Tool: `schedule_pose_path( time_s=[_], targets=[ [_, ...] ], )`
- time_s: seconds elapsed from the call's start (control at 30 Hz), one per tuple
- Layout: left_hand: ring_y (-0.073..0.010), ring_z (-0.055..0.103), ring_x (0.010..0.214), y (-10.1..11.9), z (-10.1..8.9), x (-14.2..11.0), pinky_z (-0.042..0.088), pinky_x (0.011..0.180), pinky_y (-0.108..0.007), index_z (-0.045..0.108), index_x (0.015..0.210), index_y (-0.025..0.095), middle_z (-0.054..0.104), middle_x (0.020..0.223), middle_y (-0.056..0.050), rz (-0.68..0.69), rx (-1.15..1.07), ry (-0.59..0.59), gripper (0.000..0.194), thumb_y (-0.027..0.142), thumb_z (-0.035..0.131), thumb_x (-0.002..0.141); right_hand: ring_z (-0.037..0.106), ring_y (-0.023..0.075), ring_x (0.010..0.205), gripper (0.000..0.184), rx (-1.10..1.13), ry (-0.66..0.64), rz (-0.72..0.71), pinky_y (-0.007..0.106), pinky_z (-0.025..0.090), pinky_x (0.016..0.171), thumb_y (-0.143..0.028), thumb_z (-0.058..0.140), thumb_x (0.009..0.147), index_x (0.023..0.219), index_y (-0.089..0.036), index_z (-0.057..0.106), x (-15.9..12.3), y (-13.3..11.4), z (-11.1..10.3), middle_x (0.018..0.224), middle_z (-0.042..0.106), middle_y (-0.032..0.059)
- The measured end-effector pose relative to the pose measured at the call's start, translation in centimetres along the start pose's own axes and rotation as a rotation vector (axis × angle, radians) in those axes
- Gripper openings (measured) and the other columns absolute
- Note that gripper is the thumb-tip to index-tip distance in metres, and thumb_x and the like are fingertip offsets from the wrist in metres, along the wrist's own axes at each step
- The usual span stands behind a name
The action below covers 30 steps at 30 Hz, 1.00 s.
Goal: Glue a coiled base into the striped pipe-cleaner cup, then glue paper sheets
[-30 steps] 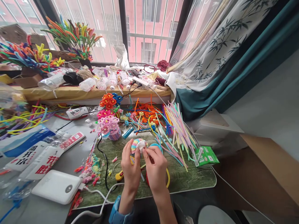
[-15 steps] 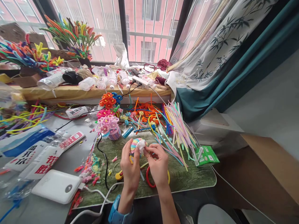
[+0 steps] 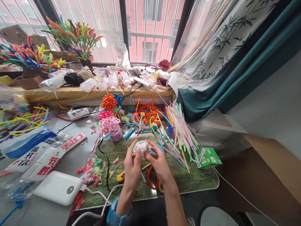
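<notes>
Between both hands is a small pot-like piece with pastel stripes (image 3: 138, 143), its opening tilted toward me. A wad of white stuffing (image 3: 142, 147) fills that opening. My left hand (image 3: 132, 163) wraps the piece's left side, thumb against the stuffing. My right hand (image 3: 157, 158) grips the right side, its fingertips also at the stuffing. Below the hands lie a red ring (image 3: 150, 179) and a yellow-handled cutter (image 3: 120, 177) on the green wood-patterned mat (image 3: 185, 182). Further back stands a striped pot (image 3: 116, 135) with pink flowers (image 3: 109, 125).
Many pastel craft stems (image 3: 183, 125) lie to the right, beside a green packet (image 3: 209, 157). A white power bank (image 3: 58, 188) with a cable and several plastic bottles (image 3: 47, 161) occupy the left. A cardboard box (image 3: 270, 166) stands at the right.
My right hand has moved from pinching the stuffing's edge to holding the piece's right side. The opening faces me more, and the stuffing sits deeper within the rim.
</notes>
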<state>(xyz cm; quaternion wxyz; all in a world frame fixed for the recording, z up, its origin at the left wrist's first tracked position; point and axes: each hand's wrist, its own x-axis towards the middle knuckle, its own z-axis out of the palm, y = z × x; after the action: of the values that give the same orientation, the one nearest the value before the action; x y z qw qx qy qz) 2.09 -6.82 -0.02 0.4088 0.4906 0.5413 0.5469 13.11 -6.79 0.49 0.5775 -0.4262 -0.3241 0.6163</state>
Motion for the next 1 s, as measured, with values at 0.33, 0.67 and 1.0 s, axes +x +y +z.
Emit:
schedule_pose_path(
  time_s=[0.33, 0.67, 1.0],
  targets=[
    [-0.0309, 0.064, 0.117, -0.5, 0.2, 0.3, 0.048, 0.103, -0.044, 0.062, 0.129, 0.016, 0.068, 0.127, -0.015, -0.103, -0.061, -0.088, 0.057, 0.048, 0.067, 0.082, 0.069, 0.025, 0.104, 0.055, -0.097, -0.016, -0.041, 0.037, 0.056, 0.091, -0.035, 0.081, 0.072, 0.123, -0.023, 0.065, -0.5, -0.1, -1.0, 0.12, 0.071, 0.0074],
    [-0.0285, 0.068, 0.108, 0.7, -0.3, 0.2, 0.054, 0.09, -0.038, 0.061, 0.131, 0.016, 0.068, 0.128, -0.014, -0.169, -0.079, -0.139, 0.061, 0.055, 0.063, 0.084, 0.07, 0.0257, 0.104, 0.05, -0.137, -0.033, -0.069, 0.037, 0.057, 0.092, -0.043, 0.078, 0.077, 0.121, -0.023, 0.066, -0.5, -0.3, -0.8, 0.118, 0.072, 0.0069],
    [-0.028, 0.065, 0.113, 1.0, 0.2, -0.1, 0.053, 0.091, -0.037, 0.064, 0.129, 0.017, 0.068, 0.129, -0.012, -0.092, 0.017, -0.083, 0.057, 0.053, 0.063, 0.085, 0.069, 0.0273, 0.108, 0.049, -0.096, 0.023, -0.069, 0.038, 0.058, 0.091, -0.044, 0.077, 0.077, 0.12, -0.022, 0.068, -0.9, -0.3, -0.7, 0.122, 0.072, 0.0074]
  ],
)
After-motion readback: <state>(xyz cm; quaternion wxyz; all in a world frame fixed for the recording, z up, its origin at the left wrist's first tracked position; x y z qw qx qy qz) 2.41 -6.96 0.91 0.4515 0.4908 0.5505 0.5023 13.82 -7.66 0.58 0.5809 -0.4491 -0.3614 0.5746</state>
